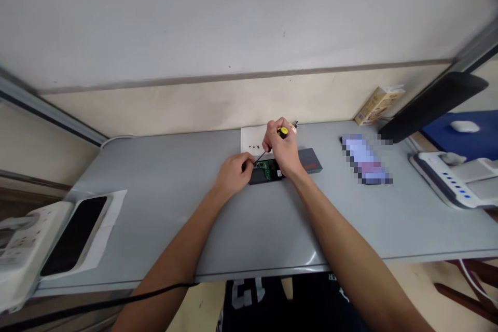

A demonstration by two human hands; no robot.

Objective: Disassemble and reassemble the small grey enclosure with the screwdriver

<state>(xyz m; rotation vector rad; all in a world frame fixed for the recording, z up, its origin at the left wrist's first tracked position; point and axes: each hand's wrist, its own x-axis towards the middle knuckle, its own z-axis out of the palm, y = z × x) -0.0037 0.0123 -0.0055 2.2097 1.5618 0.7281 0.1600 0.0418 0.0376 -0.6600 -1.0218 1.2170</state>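
Note:
A dark flat electronic device lies opened on the desk, its green circuit board showing. My right hand is closed around a screwdriver with a yellow and black handle. The thin shaft slants down to the left, its tip at the board's left end. At that same end my left hand has its fingers bent against the device's edge; whether they pinch a small part is hidden. Behind the board a white paper bears several tiny dark screws. A grey cover sits right of the board, partly behind my right wrist.
Right on the grey desk lies a phone with a lit, blurred screen. A small box, a black upright object and a white power strip stand farther right. Another phone and a white socket block are left.

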